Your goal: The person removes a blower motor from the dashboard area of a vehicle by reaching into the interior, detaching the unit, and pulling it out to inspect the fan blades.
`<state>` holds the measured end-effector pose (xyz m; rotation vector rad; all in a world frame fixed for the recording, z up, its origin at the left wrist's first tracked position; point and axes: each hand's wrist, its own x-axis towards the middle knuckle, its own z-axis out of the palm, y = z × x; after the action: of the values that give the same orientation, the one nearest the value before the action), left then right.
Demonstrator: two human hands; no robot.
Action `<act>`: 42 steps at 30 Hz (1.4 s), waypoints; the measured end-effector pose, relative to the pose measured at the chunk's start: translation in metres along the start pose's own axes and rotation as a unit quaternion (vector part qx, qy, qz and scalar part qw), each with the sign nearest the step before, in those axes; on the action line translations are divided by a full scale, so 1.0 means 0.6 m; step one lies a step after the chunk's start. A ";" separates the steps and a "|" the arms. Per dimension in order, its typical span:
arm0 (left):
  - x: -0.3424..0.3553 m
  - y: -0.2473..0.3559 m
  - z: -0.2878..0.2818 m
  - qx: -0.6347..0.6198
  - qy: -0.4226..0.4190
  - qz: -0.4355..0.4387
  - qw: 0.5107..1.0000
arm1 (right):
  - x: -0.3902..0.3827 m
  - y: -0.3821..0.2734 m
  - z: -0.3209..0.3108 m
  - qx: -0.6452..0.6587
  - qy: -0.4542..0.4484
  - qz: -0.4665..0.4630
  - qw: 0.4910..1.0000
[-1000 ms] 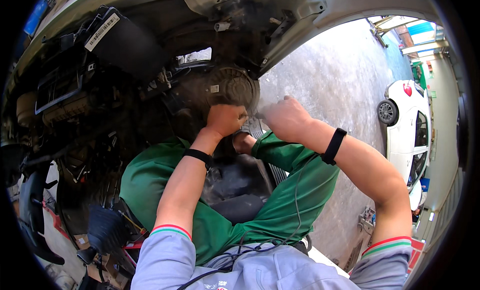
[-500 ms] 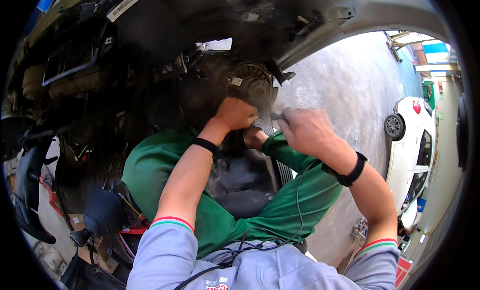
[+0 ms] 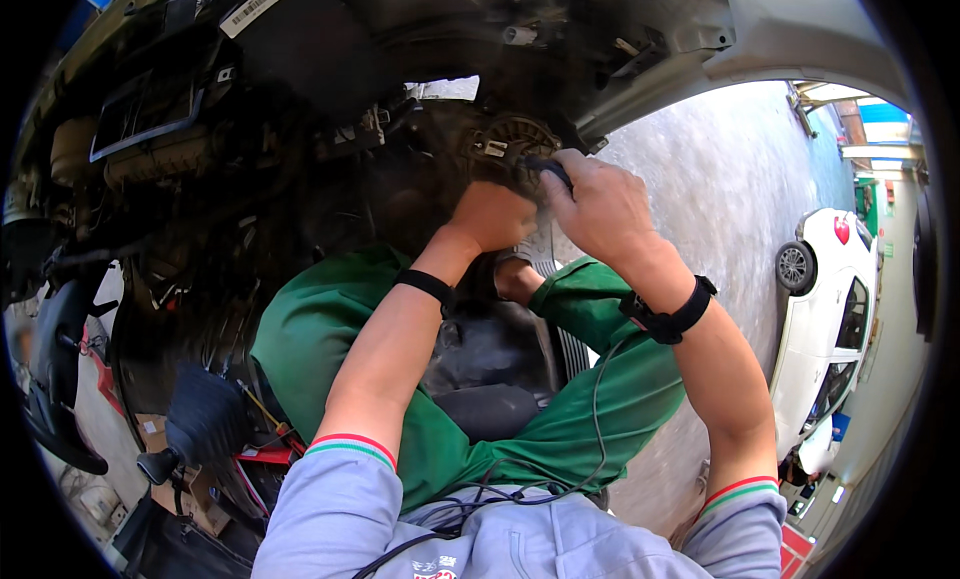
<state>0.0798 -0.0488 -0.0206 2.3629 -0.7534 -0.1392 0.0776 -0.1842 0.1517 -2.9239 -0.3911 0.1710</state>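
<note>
My left hand [image 3: 497,217] is closed in a fist just below a round, ribbed, dark car blower unit [image 3: 518,137] with a small pale label. Whatever its fingers hold is hidden. My right hand [image 3: 606,204] grips a short black handle [image 3: 550,169] between thumb and fingers, right against the blower unit's lower right side. The handle's working end is lost in shadow and behind the hand, so its kind does not show. Both wrists wear black bands.
Dark dashboard parts and brackets [image 3: 355,129] hang above. My green-trousered legs [image 3: 330,309] are folded around a black floor area. A thin cable [image 3: 598,399] runs over my lap. A steering wheel [image 3: 60,379] stands at left; a white car [image 3: 825,319] is parked at right.
My right hand has moved up and slightly left, bringing the black handle to the blower unit. My left hand has shifted a little right, and the whole view has tilted slightly.
</note>
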 end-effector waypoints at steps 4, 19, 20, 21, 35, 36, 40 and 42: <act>0.000 0.009 -0.012 0.000 -0.043 -0.013 0.999 | 0.004 0.007 0.004 -0.004 -0.007 -0.009 1.000; 0.002 0.012 -0.019 0.010 -0.062 -0.027 0.998 | 0.012 0.006 0.015 0.011 -0.003 -0.031 0.999; 0.001 0.011 -0.019 0.008 -0.058 -0.025 0.998 | 0.013 0.004 0.015 0.011 -0.003 -0.029 1.000; 0.001 0.010 -0.019 0.006 -0.053 -0.023 0.998 | 0.013 0.003 0.015 0.010 -0.003 -0.027 1.000; -0.002 0.016 -0.033 -0.001 -0.047 -0.025 0.999 | 0.013 0.002 0.015 -0.140 0.045 -0.211 0.966; -0.002 0.014 -0.033 0.002 -0.044 -0.022 0.999 | 0.011 0.001 0.017 -0.164 0.051 -0.234 0.957; -0.002 0.012 -0.031 0.015 -0.044 -0.022 0.999 | 0.011 -0.008 0.021 -0.105 0.062 -0.184 0.975; -0.002 0.013 -0.029 0.010 -0.036 -0.015 0.999 | 0.019 -0.008 0.025 -0.006 0.036 -0.047 0.998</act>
<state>0.0803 -0.0433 -0.0023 2.3994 -0.7561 -0.2323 0.0855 -0.1739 0.1372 -2.9055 -0.5176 0.0496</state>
